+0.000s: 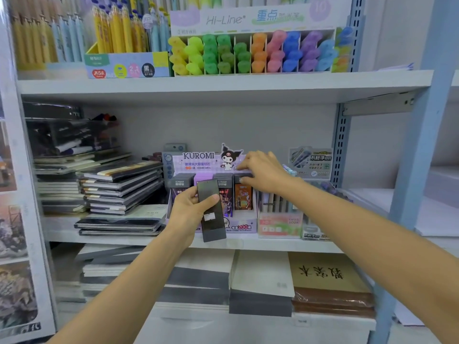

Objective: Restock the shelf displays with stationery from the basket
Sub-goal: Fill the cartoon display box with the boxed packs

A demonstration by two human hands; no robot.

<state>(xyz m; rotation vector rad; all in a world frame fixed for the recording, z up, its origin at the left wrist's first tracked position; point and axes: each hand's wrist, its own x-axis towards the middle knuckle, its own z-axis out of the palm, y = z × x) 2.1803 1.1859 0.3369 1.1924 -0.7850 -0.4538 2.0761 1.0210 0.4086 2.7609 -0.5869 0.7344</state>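
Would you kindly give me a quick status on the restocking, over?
Left hand holds dark pack, ahead of Kuromi display box. Right hand touches packs in its right slot. Nothing in the way.

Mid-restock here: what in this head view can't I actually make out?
1. Basket: outside the head view's edges.
2. Dark flat rectangular pack gripped by the left hand: white label blurred, unreadable.
3. Right hand at the purple Kuromi cardboard display box: its fingers hide whether it pinches a pack.
4. Display box's lower left slots: hidden behind left hand and pack.
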